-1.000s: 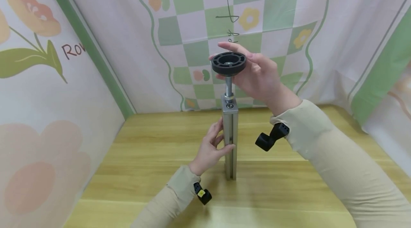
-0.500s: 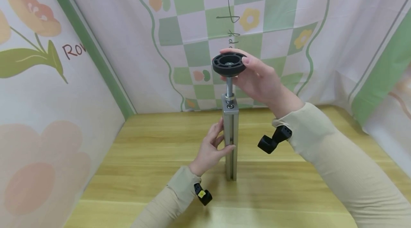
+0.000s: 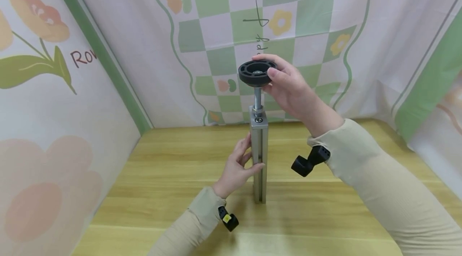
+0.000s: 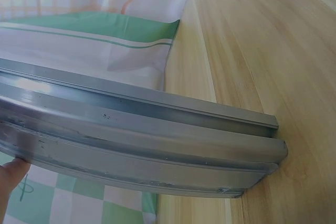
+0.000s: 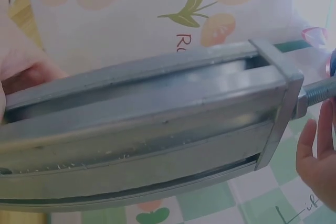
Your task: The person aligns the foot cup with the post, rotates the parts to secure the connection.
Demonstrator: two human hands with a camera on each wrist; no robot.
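A grey slotted aluminium profile point(image 3: 259, 148) stands upright on the table. Its top end plate carries a nut point(image 3: 257, 110) and a threaded stud point(image 3: 257, 96), topped by a round black levelling foot point(image 3: 249, 77). My left hand point(image 3: 236, 170) grips the profile at mid-height, thumb across the near face. My right hand point(image 3: 292, 91) holds the foot at its right side, thumb on the rim and fingers behind. The left wrist view shows the profile's lower end point(image 4: 210, 145) at the wood; the right wrist view shows its end plate point(image 5: 281, 103) and the stud.
Under the profile lies a wood-grain table point(image 3: 173, 160). Behind it hangs a green-and-white checked curtain point(image 3: 216, 27), with a flowered curtain point(image 3: 43, 99) on the left. Black camera mounts sit on both sleeves.
My right hand has turned around the foot: its thumb has come onto the rim, the fingers have drawn back to the right, and the wrist is slightly lower. My left hand stays put.
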